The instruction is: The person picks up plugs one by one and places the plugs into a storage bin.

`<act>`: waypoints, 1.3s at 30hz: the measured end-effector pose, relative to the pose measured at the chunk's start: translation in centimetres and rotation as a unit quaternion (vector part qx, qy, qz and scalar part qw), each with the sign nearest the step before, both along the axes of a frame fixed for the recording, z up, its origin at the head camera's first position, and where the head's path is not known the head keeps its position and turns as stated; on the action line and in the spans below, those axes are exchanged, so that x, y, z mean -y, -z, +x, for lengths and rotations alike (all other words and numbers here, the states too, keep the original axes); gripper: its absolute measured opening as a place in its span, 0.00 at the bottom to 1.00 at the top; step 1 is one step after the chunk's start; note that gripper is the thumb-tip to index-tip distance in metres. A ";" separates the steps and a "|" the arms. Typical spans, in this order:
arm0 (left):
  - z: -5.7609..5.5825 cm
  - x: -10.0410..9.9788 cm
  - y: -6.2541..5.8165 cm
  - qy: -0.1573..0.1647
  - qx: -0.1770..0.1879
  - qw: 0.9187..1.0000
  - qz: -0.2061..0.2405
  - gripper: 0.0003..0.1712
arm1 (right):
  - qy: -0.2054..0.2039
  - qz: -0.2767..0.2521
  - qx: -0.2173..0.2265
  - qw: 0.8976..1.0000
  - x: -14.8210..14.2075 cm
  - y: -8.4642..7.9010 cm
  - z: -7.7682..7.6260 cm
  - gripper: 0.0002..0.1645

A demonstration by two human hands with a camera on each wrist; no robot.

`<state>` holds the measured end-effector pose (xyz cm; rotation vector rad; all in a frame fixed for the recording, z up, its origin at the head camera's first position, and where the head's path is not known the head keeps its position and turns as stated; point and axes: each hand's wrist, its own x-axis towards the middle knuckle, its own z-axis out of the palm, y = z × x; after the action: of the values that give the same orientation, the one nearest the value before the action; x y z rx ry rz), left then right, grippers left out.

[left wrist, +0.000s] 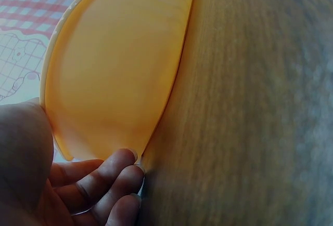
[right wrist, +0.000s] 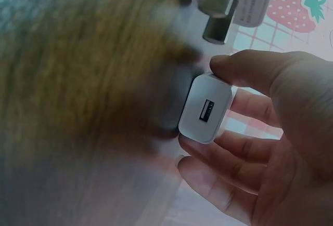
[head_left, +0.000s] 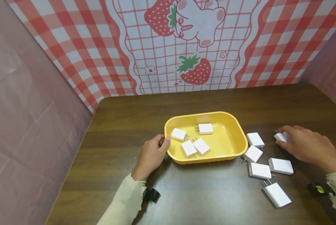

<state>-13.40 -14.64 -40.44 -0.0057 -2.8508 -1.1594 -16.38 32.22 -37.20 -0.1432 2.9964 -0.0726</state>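
A: Grip state, quick?

B: Right grip [head_left: 308,143] pinching a white charger [right wrist: 205,109] between thumb and fingers, beyond the 5 loose chargers [head_left: 259,171] at right; can't tell if it touches the tabletop [head_left: 122,125]. Left grip [head_left: 152,153] pinching the left end of the yellow tray [head_left: 227,137], fingers against the outer wall.

A: Risks?

B: Casing looks slick, only fingers on it, so a weak pinch could let it twist or drop. Carried low, its prongs could catch the tray rim. The 4 plugs inside [head_left: 205,129] could tangle prongs if jolted. A rightward shove by the left grip could knock the 2 loose chargers just beside the tray.

A: Materials, shapes?

B: Chargers: hard-looking plastic blocks, rounded edges, metal prongs; USB slot on the held charger. Tray: glossy, rounded rectangle, smooth rim. Tabletop: brown wood grain. Backdrop [head_left: 86,53]: red-white checks, strawberries.
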 end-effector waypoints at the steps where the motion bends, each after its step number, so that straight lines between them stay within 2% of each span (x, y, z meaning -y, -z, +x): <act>1: 0.0 0.0 0.0 0.001 -0.001 1.000 0.000 0.19 | 0.000 -0.002 -0.001 1.000 0.0 0.0 0.0 0.32; 20: 0.1 0.1 0.1 0.005 0.004 1.000 0.013 0.19 | 0.042 -0.051 -0.021 0.998 0.1 -0.8 0.6 0.34; 24: 0.1 0.1 0.1 0.006 0.002 1.000 0.011 0.19 | 0.036 -0.058 -0.037 0.997 0.3 -1.0 0.6 0.33; 31: 0.0 0.2 0.0 0.005 0.004 1.000 0.016 0.20 | 0.012 -0.061 -0.094 0.994 1.0 -1.9 -0.1 0.30; 35: 0.1 0.2 0.0 0.004 0.003 1.000 0.016 0.19 | 0.004 -0.064 -0.106 0.992 1.5 -2.5 -0.4 0.29; 39: 0.1 0.1 0.2 0.010 -0.016 1.000 0.009 0.19 | -0.001 -0.064 -0.111 0.992 1.9 -2.9 -0.6 0.29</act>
<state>-13.33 -14.74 -40.67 -0.0516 -2.8183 -1.1768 -16.98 30.28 -34.30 -0.1792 3.2124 -0.2673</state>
